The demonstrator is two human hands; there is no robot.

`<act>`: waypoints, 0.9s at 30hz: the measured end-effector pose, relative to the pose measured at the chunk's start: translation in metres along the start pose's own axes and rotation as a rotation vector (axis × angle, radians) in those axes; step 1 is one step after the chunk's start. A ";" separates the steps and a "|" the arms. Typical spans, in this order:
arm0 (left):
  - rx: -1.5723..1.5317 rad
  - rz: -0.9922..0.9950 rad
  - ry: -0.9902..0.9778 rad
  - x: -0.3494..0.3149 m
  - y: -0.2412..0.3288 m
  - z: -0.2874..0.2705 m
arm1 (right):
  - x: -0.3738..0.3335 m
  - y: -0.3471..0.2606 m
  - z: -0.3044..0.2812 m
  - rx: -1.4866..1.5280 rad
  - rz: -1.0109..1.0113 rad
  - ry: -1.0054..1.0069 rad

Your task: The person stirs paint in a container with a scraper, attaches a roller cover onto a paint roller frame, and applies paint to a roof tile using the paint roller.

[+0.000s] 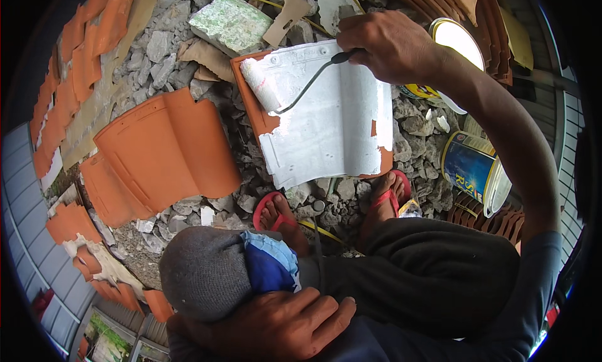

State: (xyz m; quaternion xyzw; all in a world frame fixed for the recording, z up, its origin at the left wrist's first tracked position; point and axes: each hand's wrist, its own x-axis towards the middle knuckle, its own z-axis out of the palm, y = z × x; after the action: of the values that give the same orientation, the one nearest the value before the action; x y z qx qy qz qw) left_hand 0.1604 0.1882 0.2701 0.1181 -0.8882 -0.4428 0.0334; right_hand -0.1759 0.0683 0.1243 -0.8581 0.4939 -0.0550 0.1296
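My right hand (392,45), at the far right, is closed around the dark handle of a paint roller (263,86). Its bent wire frame runs down and left to a white, paint-coated sleeve. That sleeve rests on the far left part of a roof tile (326,123) covered largely in white paint. Bare orange clay shows along the tile's left edge and in patches at the lower right. Near the bottom, my left hand (282,324) lies with fingers extended beside a grey knitted covering (200,274) and a blue cloth (269,261); it holds nothing visible.
An unpainted orange tile (169,152) lies left on broken rubble (150,61). Paint buckets (467,167) stand at right, near stacked tiles (495,36). A green-white slab (232,24) lies beyond the painted tile. My feet in red sandals (269,211) are close to its near edge.
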 end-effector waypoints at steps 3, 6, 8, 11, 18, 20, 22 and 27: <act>0.001 -0.004 0.017 -0.001 0.001 0.001 | -0.002 0.007 0.001 0.021 0.042 -0.009; -0.013 -0.004 0.006 -0.001 0.002 0.001 | -0.010 0.013 0.000 -0.008 0.060 -0.014; -0.002 0.000 0.024 -0.001 0.001 0.002 | -0.008 0.002 -0.004 -0.013 0.063 -0.007; -0.009 0.075 -0.025 0.005 -0.009 0.005 | -0.005 -0.012 -0.008 0.060 0.047 -0.019; 0.017 0.100 -0.037 -0.005 -0.013 0.004 | -0.071 -0.063 -0.051 0.618 0.519 -0.093; 0.017 0.073 -0.014 -0.008 -0.014 0.006 | -0.098 -0.079 -0.023 0.978 0.579 0.025; -0.006 0.067 -0.013 -0.006 -0.015 0.008 | -0.122 -0.099 0.013 1.405 0.784 -0.009; 0.003 0.019 -0.076 -0.005 -0.012 0.008 | -0.126 -0.137 0.117 1.969 0.852 -0.090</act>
State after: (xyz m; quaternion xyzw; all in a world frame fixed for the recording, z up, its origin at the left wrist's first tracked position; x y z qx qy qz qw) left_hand 0.1658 0.1885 0.2561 0.0930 -0.8905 -0.4453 0.0037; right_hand -0.0996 0.2621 0.0537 -0.1347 0.4857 -0.3476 0.7906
